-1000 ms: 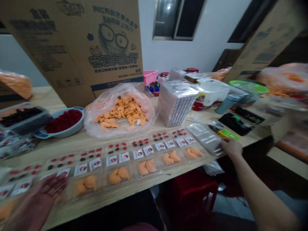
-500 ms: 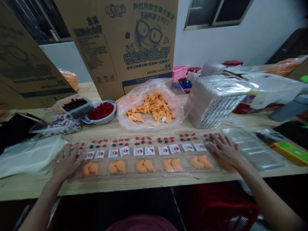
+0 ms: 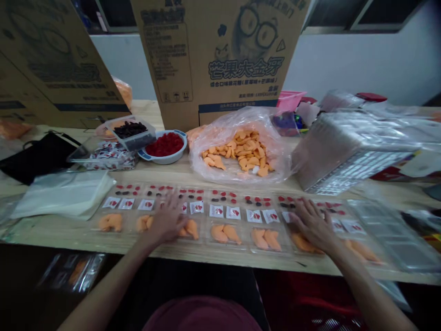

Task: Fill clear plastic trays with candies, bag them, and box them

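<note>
A row of clear plastic trays lies along the front of the table. Each tray has small red and dark candies at the back, white sachets in the middle and orange curved candies in front. My left hand lies, fingers spread, over the second and third trays from the left, hiding part of their contents. My right hand rests palm down with fingers apart on the sixth tray, covering some of its sachets and orange candies. Neither hand grasps anything visible.
Behind the trays stand an open bag of orange candies, a bowl of red candies, a tub of dark candies and a box of sachets. Stacked clear trays are at right, plastic bags at left. Large cartons rise behind.
My left hand has moved right from the leftmost tray to the second and third. My right hand has shifted left from the end tray to the sixth. The view has turned left.
</note>
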### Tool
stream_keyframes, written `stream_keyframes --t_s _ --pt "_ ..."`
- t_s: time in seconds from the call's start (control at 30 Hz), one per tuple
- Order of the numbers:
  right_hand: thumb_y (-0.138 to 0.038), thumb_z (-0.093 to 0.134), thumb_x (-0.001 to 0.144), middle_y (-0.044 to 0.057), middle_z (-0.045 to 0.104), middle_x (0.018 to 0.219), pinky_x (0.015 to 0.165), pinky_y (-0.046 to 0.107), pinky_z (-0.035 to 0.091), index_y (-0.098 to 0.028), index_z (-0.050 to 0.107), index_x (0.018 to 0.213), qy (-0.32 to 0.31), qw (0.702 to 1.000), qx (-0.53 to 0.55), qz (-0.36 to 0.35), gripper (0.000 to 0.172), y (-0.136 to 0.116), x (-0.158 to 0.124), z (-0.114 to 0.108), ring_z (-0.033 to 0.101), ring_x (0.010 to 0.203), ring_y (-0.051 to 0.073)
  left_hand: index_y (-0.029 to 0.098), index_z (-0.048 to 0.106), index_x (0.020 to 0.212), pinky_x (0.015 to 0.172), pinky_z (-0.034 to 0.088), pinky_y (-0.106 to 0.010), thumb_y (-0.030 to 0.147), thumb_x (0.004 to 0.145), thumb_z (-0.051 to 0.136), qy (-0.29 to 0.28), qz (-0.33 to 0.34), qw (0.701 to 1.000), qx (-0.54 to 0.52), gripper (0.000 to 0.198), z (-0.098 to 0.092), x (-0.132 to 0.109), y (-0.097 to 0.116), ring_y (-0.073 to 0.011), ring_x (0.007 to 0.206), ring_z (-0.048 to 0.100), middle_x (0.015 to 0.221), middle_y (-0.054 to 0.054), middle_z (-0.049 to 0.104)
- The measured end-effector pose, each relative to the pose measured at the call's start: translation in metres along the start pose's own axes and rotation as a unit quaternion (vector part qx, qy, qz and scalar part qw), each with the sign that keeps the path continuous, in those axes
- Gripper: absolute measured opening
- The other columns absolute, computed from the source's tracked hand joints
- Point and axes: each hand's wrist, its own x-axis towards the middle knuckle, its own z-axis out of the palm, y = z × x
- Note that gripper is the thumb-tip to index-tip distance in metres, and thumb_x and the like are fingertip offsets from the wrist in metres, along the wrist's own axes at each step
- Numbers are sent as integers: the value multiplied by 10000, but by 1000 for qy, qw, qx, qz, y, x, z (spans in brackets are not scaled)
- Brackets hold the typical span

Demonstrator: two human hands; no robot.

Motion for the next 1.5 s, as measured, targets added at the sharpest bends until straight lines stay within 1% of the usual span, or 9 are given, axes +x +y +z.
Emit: stream_keyframes --t_s 0.17,0.33,0.6,0.73,0.87,0.97,1.17,1.37,1.5 --pt "-420 219 924 156 326 1483 1056 558 286 -130 317 1450 0 1000 -17 -20 608 -21 -6 7 206 1393 302 214 348 1435 1100 17 -615 554 827 498 -5 54 997 -60 713 24 9 29 -359 1420 140 1524 -166 255" --pt "-417 223 933 182 358 1458 1027 632 263 -122 382 1411 -23 999 -22 -8 584 -28 -1 -5 266 1364 348 205 384 1417 1085 -48 -624 563 817 513 4 50 993 -108 710 17 10 36 -390 1418 111 1516 -183 265" --pt "-474 211 954 132 282 1508 1069 561 237 -194 235 1481 -7 989 29 -148 597 -118 -8 -13 186 1404 297 237 410 1398 1083 -69 -629 565 800 550 -18 133 958 -252 696 22 19 78 -373 1425 90 1518 -153 276" --pt "-484 200 938 145 334 1480 1033 596 264 -185 236 1480 -7 987 30 -155 620 -116 -10 -5 221 1387 323 193 367 1419 1070 -34 -664 614 825 471 -39 138 974 -173 735 19 19 81 -394 1419 88 1526 -186 233" --pt "-484 189 937 212 362 1442 987 628 297 -140 321 1435 62 984 54 -158 620 -123 -3 -9 300 1342 371 190 274 1458 1087 28 -646 663 868 289 -56 132 987 -74 756 -2 14 68 -372 1426 68 1545 -183 166" --pt "-460 237 944 230 339 1450 1040 588 263 -114 345 1413 102 969 88 -206 593 -160 -1 -21 267 1364 350 207 260 1464 1089 20 -645 648 876 293 -15 53 998 -33 736 -13 7 45 -370 1427 52 1549 -177 155" --pt "-454 292 950 203 328 1469 1062 575 240 -136 362 1412 81 950 112 -281 565 -229 -3 -19 256 1372 339 227 244 1471 1074 47 -667 649 856 359 -60 -7 998 -17 754 0 -4 15 -379 1424 63 1551 -167 163" --pt "-474 322 945 200 343 1461 1058 581 262 -152 364 1414 68 947 139 -281 570 -224 2 -10 263 1370 342 215 258 1468 1079 63 -657 635 854 383 -39 -6 999 -34 755 -1 -6 14 -383 1422 79 1547 -172 176" --pt "-475 353 940 189 345 1459 1037 538 353 -161 370 1404 36 934 253 -250 560 -234 5 -30 304 1356 325 205 287 1458 1072 111 -658 570 870 413 27 -126 992 -4 705 -25 -15 -29 -398 1407 142 1525 -184 238"
